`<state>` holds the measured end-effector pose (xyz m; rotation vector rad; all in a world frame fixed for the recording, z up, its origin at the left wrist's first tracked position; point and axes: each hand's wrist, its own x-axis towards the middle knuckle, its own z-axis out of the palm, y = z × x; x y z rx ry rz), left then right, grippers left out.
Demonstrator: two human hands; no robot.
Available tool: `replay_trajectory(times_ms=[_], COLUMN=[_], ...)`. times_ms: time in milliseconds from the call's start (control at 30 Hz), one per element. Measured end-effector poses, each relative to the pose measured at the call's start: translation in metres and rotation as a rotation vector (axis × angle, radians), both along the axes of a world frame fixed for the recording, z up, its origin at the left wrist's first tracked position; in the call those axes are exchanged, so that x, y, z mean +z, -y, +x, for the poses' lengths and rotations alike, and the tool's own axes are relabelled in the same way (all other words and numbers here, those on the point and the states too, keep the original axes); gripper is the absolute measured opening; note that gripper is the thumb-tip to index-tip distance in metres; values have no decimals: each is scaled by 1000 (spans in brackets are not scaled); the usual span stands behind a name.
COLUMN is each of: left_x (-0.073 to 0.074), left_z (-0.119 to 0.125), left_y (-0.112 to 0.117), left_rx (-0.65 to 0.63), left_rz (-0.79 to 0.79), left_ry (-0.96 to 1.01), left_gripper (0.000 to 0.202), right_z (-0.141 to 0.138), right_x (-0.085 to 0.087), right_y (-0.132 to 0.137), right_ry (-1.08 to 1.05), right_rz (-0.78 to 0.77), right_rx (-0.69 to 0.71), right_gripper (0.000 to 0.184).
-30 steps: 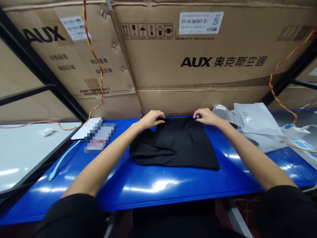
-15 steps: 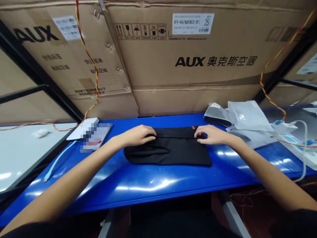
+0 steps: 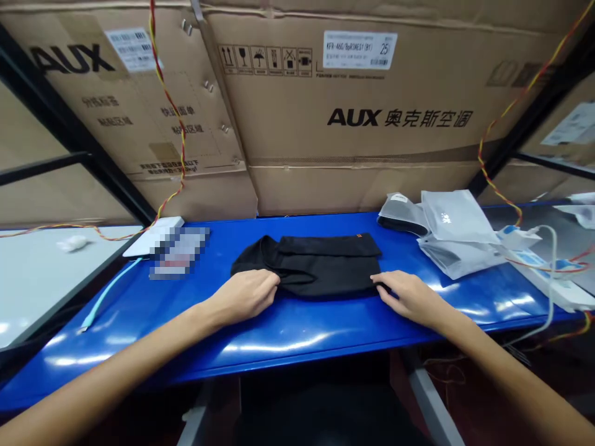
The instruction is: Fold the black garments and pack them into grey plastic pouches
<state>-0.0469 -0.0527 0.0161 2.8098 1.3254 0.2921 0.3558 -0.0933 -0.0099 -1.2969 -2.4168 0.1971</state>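
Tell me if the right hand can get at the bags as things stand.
Likely yes: only table shows between the right hand and the bags. It seems to pinch the cloth's edge, so would probably have to let go first.

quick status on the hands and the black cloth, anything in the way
Left hand closed on black cloth at near edge, right hand pinching near right corner. Far strip folded over, left end rumpled. Translucent bags off right, not touching it.
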Motion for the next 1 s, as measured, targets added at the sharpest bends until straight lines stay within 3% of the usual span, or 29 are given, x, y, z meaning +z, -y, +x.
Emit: replay_trajectory(times_ms=[133,200,333,467,600,733,867,1000], left_x=[25,29,15,-2,-3,1,7,21], left_z=[9,14,18,9,-9,-30,-44,-50], left_y=[-40,-62,-87,-84,-76,-74,-73,-85], left_rx=[103,149,187,198,303,493,480,468], left_rz=[-36,-31,-39,71,142,6,-221,-370], left_ry=[-125,-170,-150,31,39,-75,-69,83], left_gripper=[34,30,24,27,49,67,61,50], right_z=[7,6,-7,-41,-102,-152,-163,-161], right_x=[16,15,10,23,33,12,-10,-13], right_y=[-40,-61,-82,-78,-80,-93,-99,-100], right_ry=[-142,-96,202,360,202,129,92,78], right_rz=[-39,-45,-53,101,118,-114,-205,-189], right_rx=[-180,-220,-261,-368,-172,39,86,87], right_gripper=[26,24,26,32,47,96,112,114])
